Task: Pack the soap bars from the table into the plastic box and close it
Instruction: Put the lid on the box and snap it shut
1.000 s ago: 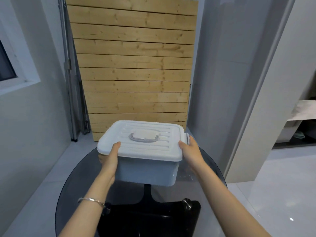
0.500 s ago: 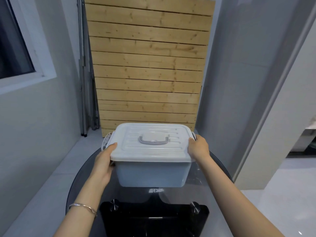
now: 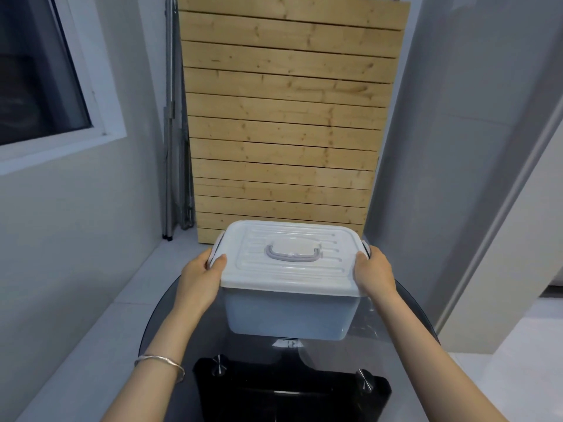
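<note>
Pale blue plastic, white lid, that's the plastic box (image 3: 289, 312) sitting on the round smoked-glass table (image 3: 405, 324), roughly mid-table and toward the far edge; the lid (image 3: 292, 257) is already on top and looks flush all the way round, grey carry handle (image 3: 293, 254) folded flat in its recess.

Left hand (image 3: 199, 280) is wrapped round the left end of the lid, thumb up on the top edge and the other fingers curled over what looks like the side latch (image 3: 217, 248); right hand (image 3: 373, 274) is doing the mirror of that on the right end, fingers over the other latch (image 3: 366, 249); so both hands are clamped on the box's ends, not hanging loose. There's a silver bangle (image 3: 161, 362) on the left wrist, if anyone cares.

Progress-wise: I can't spot a single soap bar on the glass, and the box walls are too cloudy to see inside, so my guess is the soaps are all packed; can't prove it though. What's left, as far as I can judge, is just the latches; whether they've clicked down or are still flipped out I honestly cannot tell, the fingers cover most of them. If they're snapped, this is basically done; if not, one press per side finishes it.

Behind it there's a slatted wooden panel (image 3: 286, 123) leaning on the wall; nothing in the way.
</note>
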### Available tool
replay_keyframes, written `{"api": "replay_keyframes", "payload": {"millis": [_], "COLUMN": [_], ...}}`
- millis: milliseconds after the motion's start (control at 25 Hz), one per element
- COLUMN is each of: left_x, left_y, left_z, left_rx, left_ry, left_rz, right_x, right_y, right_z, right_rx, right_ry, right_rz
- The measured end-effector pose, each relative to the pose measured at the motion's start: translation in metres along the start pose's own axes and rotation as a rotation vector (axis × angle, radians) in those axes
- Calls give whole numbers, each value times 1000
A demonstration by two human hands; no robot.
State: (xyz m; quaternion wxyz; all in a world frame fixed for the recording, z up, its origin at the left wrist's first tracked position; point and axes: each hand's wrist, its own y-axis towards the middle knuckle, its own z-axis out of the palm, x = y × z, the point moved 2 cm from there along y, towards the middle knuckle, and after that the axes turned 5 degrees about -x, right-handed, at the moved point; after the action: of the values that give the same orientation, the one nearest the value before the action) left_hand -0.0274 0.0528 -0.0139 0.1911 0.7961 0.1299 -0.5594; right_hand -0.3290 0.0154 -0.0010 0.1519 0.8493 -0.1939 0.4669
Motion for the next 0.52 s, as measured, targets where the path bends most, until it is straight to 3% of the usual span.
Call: {"api": "replay_keyframes", "payload": {"millis": [120,280,520], "left_x": [-5,-34,-39], "left_y": [2,-8,8], "left_z": [1,32,55], "left_rx": [-19,-67,-19], "left_ry": [386,575,679], "left_rz": [96,524,590], "right_x": [1,5,10], "right_y": [-6,-14,1], "right_z": [-2,-5,2], "right_rx": [-28,-146,-283], "right_ry": [44,207,244], "right_rz": [-51,-273,-517]}}
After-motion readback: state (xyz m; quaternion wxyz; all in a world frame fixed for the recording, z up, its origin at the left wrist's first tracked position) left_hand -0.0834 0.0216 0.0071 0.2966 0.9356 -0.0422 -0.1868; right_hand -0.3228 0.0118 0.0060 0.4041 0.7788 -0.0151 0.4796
